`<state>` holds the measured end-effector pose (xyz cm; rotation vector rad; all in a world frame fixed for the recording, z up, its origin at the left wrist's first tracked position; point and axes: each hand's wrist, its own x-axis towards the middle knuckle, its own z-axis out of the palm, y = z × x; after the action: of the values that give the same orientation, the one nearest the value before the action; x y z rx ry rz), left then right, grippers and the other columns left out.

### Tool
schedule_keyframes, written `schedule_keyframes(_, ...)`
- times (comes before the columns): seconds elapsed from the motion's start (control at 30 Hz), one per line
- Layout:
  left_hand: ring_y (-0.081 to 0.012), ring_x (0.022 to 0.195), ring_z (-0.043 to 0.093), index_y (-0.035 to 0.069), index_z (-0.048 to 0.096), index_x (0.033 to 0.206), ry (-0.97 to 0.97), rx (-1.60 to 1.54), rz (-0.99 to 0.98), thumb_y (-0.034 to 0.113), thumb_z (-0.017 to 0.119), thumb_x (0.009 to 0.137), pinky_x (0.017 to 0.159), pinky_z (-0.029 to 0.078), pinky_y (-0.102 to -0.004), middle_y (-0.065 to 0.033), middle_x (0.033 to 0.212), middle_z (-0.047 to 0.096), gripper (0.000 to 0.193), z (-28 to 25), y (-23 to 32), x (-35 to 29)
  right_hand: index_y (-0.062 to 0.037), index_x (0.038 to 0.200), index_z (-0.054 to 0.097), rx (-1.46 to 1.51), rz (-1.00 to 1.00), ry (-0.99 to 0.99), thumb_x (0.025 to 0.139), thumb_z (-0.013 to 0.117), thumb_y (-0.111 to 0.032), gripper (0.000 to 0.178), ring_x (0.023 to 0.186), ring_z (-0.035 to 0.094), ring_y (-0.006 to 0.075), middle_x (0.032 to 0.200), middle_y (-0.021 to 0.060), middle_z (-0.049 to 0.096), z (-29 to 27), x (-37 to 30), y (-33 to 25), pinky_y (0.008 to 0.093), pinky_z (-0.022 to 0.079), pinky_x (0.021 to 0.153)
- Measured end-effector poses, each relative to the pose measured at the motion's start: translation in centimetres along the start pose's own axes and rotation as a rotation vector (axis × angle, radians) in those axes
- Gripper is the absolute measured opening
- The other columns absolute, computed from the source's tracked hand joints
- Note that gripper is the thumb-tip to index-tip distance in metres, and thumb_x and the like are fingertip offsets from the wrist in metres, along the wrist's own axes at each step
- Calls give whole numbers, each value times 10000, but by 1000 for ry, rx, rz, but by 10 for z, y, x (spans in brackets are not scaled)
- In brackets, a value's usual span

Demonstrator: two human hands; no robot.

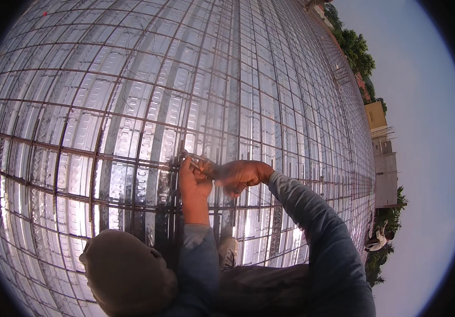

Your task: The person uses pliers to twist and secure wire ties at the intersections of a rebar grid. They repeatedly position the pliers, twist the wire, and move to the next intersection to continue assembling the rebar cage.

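Observation:
My right hand [242, 176] is closed around a short tool [206, 167] with a tan-brown body and a thin metal end, whose exact kind I cannot make out. My left hand [195, 185] meets it from below, fingers bent and pressed together by the tool's metal end. Whatever the left fingers pinch is too small to tell. Both hands are just above a crossing in the steel rebar mesh [116, 157]. Beneath the bars lies shiny ribbed metal decking [82, 132].
Rebar mesh stretches far ahead and to both sides, with loose thin wire [132, 68] on it. My shoe [228, 249] rests close below the hands. A rounded grey-brown cloth shape [127, 272] fills the lower left. Beyond the right edge are buildings [386, 169], trees and a distant person [380, 240].

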<state>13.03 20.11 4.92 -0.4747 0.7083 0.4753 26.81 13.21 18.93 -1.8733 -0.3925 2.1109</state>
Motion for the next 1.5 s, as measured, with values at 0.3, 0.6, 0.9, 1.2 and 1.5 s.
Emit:
schedule_keyframes(0.3,-306,1271,524,72,495,1325,-442,431,39,173,577,1018,1065,472,-642,-133,1274,530,334,32,4,-44,-60,1545,385,-647,-568,320,781,766,-140,857,1117,686,278,1181,153,695,-9,-24,9,380,520,991)
schedule_keyframes(0.6,-136,999,665,126,622,989,-241,1120,672,214,716,993,829,597,-390,-17,1048,704,128,63,17,-87,-44,1453,509,-781,-1087,467,889,663,-162,596,1202,629,362,1402,199,590,3,43,5,432,526,1019)
schedule_keyframes(0.9,-160,965,717,95,620,1022,-269,1313,835,230,707,1002,739,544,-274,-72,1053,743,162,47,13,-104,13,1386,554,410,-772,-13,872,520,3,515,1065,686,228,1251,154,649,-23,6,22,458,597,747)
schedule_keyframes(1.2,-64,636,475,125,610,1012,-188,953,927,173,653,1032,529,413,-214,-7,828,612,67,37,42,-102,-7,1280,633,-311,-493,835,840,544,-67,453,827,689,219,894,97,654,-154,-26,84,403,575,769)
schedule_keyframes(1.5,-135,799,582,80,625,1023,-405,716,715,190,673,1011,699,527,-255,-47,949,632,120,40,12,-86,-27,1387,625,-264,-630,440,975,670,-468,604,1179,664,263,1296,164,683,-57,-28,72,393,510,1051)
